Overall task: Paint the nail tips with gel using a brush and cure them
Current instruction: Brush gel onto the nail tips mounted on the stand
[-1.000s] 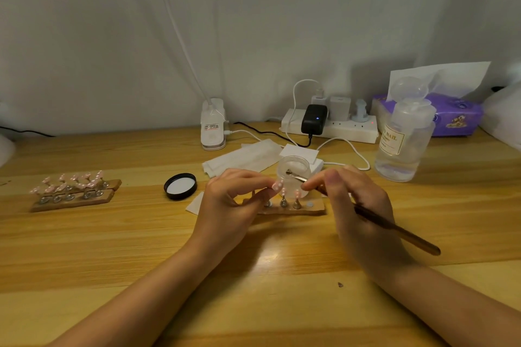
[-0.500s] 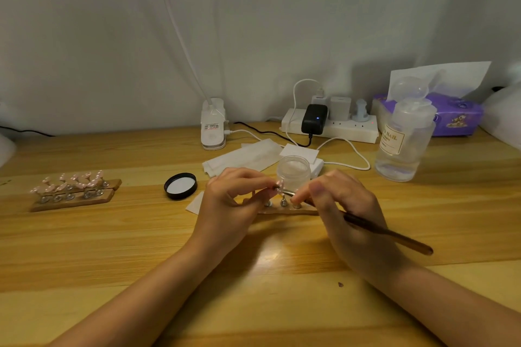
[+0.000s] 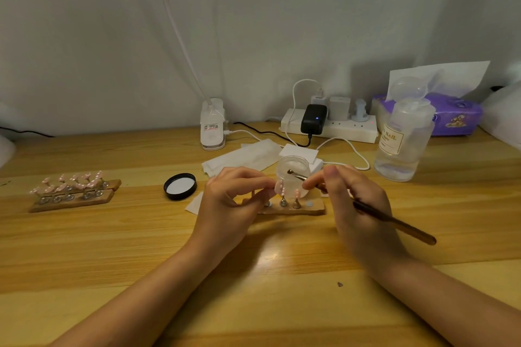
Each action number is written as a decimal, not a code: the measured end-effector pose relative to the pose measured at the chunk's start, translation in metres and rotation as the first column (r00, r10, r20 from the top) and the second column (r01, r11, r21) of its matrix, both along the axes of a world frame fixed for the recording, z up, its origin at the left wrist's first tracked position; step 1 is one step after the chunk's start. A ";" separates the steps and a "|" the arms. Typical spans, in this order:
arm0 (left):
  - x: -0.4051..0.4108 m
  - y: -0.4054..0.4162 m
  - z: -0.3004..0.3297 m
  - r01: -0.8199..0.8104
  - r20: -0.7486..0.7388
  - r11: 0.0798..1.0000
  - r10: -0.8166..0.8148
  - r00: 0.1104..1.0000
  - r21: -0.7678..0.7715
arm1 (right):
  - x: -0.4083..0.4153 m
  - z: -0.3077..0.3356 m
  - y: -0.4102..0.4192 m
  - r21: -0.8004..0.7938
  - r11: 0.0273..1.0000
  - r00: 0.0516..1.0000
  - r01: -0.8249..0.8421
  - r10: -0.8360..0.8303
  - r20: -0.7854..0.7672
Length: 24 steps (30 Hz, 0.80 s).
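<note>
Nearest me, my right hand (image 3: 358, 205) has its fingers curled round a brown brush (image 3: 394, 224), the handle trailing back to the right and the metal tip reaching up over the open gel jar (image 3: 293, 175). My left hand (image 3: 231, 203) sits just across from it, fingers bent, thumb and forefinger pinching a pink nail tip (image 3: 280, 187) at the jar's front; I think that tip stands on one of the metal pegs, but the fingers cover the join and I cannot be sure. Under both hands lies a wooden holder (image 3: 304, 207) with pegs along it, another pink tip on a peg near its middle. The jar stands just behind the holder, touching distance from the brush tip.

Left of my left hand lies the jar's black lid (image 3: 180, 186), upturned. Well off to the left, a second wooden rack (image 3: 74, 191) carries a row of pink tips. Behind the jar lie white wipes (image 3: 245, 156). Right of them stands a clear pump bottle (image 3: 403, 146). Against the wall: a small white lamp base (image 3: 212, 128), a power strip (image 3: 332, 125) with plugs, and a purple tissue pack (image 3: 451, 114).
</note>
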<state>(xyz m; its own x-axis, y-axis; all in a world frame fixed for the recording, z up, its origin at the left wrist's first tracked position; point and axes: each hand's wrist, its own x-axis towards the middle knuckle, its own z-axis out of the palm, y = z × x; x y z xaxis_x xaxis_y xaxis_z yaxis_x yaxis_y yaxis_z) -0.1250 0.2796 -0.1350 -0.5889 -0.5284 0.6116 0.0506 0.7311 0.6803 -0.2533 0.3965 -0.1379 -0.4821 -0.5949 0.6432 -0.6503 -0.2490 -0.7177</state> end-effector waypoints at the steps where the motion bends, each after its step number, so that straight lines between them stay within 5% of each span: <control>1: 0.000 0.000 0.000 -0.005 0.001 1.000 0.005 1.000 -0.002 | 0.001 0.001 0.001 -0.016 1.000 0.999 -0.004 0.003 -0.033; 5: 0.000 0.001 0.001 -0.021 -0.015 1.000 0.020 1.000 -0.020 | 0.006 0.000 0.001 -0.031 0.997 0.979 -0.071 0.064 -0.192; 10: -0.001 0.001 0.001 -0.023 -0.021 1.000 0.022 1.000 -0.011 | -0.002 0.001 0.000 0.012 1.000 0.997 -0.003 0.002 0.078; 15: -0.001 0.000 0.001 -0.008 -0.044 1.000 0.007 0.999 -0.027 | 0.007 0.001 -0.001 -0.039 0.999 0.964 -0.014 0.004 -0.267; 20: 0.000 0.001 0.001 0.013 -0.048 1.000 -0.014 0.999 -0.011 | -0.001 0.002 0.000 0.029 0.999 0.995 0.019 -0.022 0.094; 24: 0.000 0.001 0.002 0.028 -0.029 1.000 -0.028 0.999 -0.005 | 0.005 0.005 -0.001 0.004 1.000 0.998 -0.010 0.010 -0.056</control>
